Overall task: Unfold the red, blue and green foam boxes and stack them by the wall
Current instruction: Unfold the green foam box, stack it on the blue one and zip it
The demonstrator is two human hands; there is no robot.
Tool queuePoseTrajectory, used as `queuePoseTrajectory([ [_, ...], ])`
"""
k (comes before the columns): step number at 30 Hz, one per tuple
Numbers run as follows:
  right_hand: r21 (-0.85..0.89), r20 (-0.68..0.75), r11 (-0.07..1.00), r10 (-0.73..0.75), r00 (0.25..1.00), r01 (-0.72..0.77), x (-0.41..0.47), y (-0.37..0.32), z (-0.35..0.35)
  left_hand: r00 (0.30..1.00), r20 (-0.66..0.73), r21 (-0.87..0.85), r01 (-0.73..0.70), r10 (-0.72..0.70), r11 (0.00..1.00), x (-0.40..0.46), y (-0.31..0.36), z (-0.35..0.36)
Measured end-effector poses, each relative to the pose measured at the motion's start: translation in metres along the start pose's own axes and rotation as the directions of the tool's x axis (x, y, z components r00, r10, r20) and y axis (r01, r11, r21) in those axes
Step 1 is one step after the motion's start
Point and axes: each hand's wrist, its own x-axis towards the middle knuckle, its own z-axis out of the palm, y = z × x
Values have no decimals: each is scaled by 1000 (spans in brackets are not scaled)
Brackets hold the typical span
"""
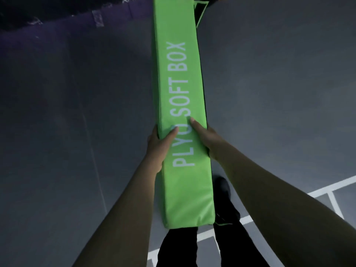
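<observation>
At the far left, toward 9 o'clock, lies open dark grey gym floor (57, 132), its mat seams running roughly from 12 to 6 o'clock, with a purple-tinted strip and taped patches (99, 18) up at 11 o'clock. Moving in, the left hand (158, 147) grips the left edge of the green foam box (181, 83), thumb laid over the top face and fingers wrapped under the side. The box, still folded flat, is held edge-up at centre; its long axis runs from 12 to 6 o'clock, far end cut off by the top of the view, near end hanging above the person's legs (179, 245). White lettering "PLYO SOFT BOX" reads along that axis, away from the person. A black-lined flap (200, 14) shows at its upper right edge. The right hand (204, 135) clamps the right edge opposite the left hand, thumb on the top face. Right of it, toward 3 o'clock, the floor lies open; white painted lines (327, 187) cross at 4 to 5 o'clock beside a black shoe (221, 189).
</observation>
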Motion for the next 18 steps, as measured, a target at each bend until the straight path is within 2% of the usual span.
queuePoseTrajectory([
  [4, -33, -14, 999, -30, 999, 29, -18, -20, 2, 998, 61, -52, 16, -13, 999, -14, 25, -5],
  [12, -144, -7, 979, -145, 989, 142, -123, -111, -52, 979, 205, 4, 12, -12, 1000, -87, 138, 29],
  [18, -131, -114, 963, -251, 961, 236, -209, -181, -146, 942, 322, 59, -121, 96, 991, -152, 233, 116],
])
